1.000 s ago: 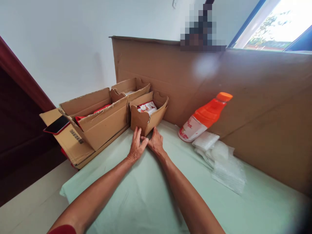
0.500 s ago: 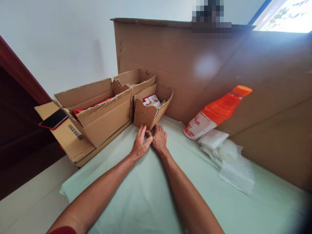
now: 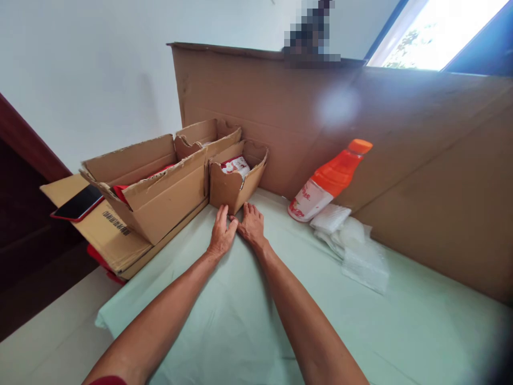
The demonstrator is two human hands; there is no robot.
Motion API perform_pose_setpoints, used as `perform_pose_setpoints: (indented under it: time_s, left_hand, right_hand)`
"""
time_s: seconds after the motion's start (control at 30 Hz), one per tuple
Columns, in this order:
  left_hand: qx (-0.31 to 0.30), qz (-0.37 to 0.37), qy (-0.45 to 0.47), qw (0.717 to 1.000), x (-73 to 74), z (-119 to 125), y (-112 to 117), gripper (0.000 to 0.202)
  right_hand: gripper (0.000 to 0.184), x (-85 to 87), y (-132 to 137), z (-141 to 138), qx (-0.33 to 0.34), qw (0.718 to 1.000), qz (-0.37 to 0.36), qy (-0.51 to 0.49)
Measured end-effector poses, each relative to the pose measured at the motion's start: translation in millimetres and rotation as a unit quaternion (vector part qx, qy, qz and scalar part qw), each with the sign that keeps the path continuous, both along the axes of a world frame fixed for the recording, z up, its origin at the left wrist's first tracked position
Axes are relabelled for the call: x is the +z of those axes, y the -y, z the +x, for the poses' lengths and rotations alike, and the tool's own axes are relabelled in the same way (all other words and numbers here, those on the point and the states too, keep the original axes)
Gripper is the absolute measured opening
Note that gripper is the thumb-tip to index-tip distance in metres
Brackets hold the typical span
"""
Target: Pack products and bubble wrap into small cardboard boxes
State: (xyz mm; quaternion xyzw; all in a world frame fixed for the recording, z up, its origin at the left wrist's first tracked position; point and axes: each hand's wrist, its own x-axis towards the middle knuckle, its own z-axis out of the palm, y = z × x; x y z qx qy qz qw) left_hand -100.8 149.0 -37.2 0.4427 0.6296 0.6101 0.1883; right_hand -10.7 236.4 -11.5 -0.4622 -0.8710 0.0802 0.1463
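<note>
My left hand (image 3: 222,235) and right hand (image 3: 251,225) lie, fingers loosely extended, by the near corner of a small brown cardboard box (image 3: 223,188) on pale-green cloth (image 3: 304,262); contact I can't make out. Its walls partly hide a red-and-white printed packet (image 3: 236,166).

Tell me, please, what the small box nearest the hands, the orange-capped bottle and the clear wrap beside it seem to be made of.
Small box: cardboard, matte and brown, judging by its folded walls and cut rim.
Orange-capped bottle: probably plastic, smooth and somewhat glossy, given its molded shape.
Clear wrap: likely plastic bubble wrap, thin and translucent, with a faintly dimpled surface.
</note>
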Motion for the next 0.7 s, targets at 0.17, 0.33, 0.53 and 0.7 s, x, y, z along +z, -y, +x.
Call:
perform_pose_setpoints:
  time_s: [0.17, 0.33, 0.53, 0.7]
  left_hand:
    - [0.025, -0.001, -0.007, 1.000, -3.1, -3.1, 1.8, 0.054]
    - [0.026, -0.024, -0.015, 0.999, -9.1, -4.7, 4.7, 0.058]
    - [0.009, -0.063, -0.084, 0.994, -4.1, -4.8, 8.8, 0.051]
    - [-0.016, -0.103, -0.201, 0.974, 13.8, 4.7, 14.3, 0.040]
  right_hand:
    - [0.065, 5.8, 13.7, 2.1, 0.006, 1.000, 0.007, 0.015]
    - [0.057, 7.3, 57.1, 36.6, 0.041, 0.998, 0.018, 0.042]
    - [0.062, 2.6, 146.5, 123.4, 0.075, 0.996, -0.009, 0.048]
    - [0.066, 6.3, 221.4, 174.1, 0.100, 0.993, -0.057, 0.031]
